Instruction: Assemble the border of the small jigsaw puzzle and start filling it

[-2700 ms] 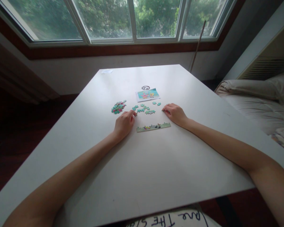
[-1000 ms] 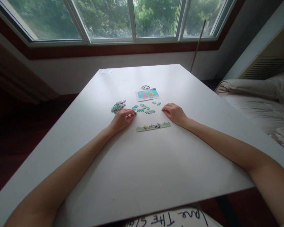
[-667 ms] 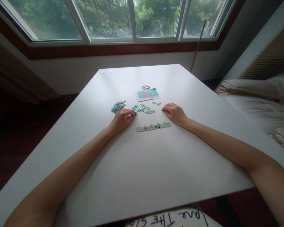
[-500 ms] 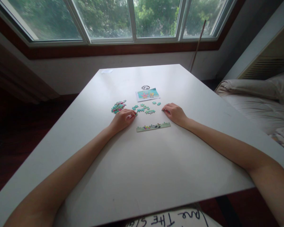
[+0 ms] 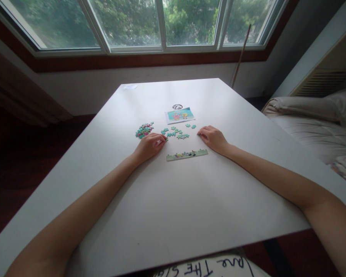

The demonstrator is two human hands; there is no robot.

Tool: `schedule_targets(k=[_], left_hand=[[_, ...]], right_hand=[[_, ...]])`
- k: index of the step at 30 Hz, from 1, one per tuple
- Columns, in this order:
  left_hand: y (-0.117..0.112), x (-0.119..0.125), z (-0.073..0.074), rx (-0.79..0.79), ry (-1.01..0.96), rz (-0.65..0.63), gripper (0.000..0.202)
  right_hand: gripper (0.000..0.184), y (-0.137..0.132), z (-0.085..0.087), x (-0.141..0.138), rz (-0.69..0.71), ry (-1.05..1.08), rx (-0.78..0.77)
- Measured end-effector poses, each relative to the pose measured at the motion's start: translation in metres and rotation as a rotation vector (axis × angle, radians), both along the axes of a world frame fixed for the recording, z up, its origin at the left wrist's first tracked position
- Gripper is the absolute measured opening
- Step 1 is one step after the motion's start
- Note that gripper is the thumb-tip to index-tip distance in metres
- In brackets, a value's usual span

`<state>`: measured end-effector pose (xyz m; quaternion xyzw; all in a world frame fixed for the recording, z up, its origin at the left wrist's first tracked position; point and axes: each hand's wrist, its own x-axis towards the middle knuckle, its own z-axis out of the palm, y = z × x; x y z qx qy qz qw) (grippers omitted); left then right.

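Observation:
My left hand (image 5: 148,146) rests on the white table (image 5: 173,200) with its fingers curled in a pinch on a small pale puzzle piece, beside the loose teal pieces (image 5: 175,133). To its left lies a pile of puzzle pieces (image 5: 144,130). My right hand (image 5: 215,139) lies on the table with its fingers curled under. Its fingertips touch the table right of the loose pieces, and what they hold, if anything, is hidden. A joined strip of puzzle (image 5: 187,154) lies between the two hands, nearer to me.
A small printed reference picture (image 5: 179,115) and a round dark mark (image 5: 177,106) lie beyond the pieces. A paper scrap (image 5: 130,87) sits at the far left corner. A bed with bedding (image 5: 314,127) stands to the right, and a stick (image 5: 240,54) leans by the window.
Since the oldest frame my left hand has turned and drawn slightly left, with its fingers curling inward. Over the last second nothing has visibly moved.

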<state>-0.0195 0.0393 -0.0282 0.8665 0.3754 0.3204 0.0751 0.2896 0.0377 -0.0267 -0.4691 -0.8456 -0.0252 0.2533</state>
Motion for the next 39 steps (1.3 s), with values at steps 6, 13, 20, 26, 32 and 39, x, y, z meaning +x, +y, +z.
schedule_targets(k=[6, 13, 20, 26, 32, 39], left_hand=[[0.0, 0.0, -0.001, 0.004, 0.009, 0.008, 0.014], [-0.001, 0.0, 0.0, 0.003, 0.017, 0.005, 0.014], [-0.001, 0.0, 0.001, 0.0, 0.011, 0.004, 0.013], [-0.001, -0.001, 0.0, 0.003, 0.028, 0.011, 0.013], [-0.001, -0.003, -0.003, 0.0, 0.02, 0.004, 0.014], [-0.002, -0.004, -0.003, -0.001, 0.037, 0.003, 0.015]], right_hand=[[0.019, -0.002, 0.002, -0.001, -0.01, 0.001, -0.012], [0.02, -0.001, 0.002, -0.001, -0.009, 0.01, -0.035], [0.02, -0.002, 0.002, -0.001, 0.006, 0.019, -0.036], [0.025, 0.0, 0.004, 0.0, -0.059, 0.231, -0.086], [0.024, 0.017, -0.003, 0.011, -0.216, 0.809, -0.315], [0.02, 0.027, -0.012, 0.017, -0.312, 0.993, -0.319]])
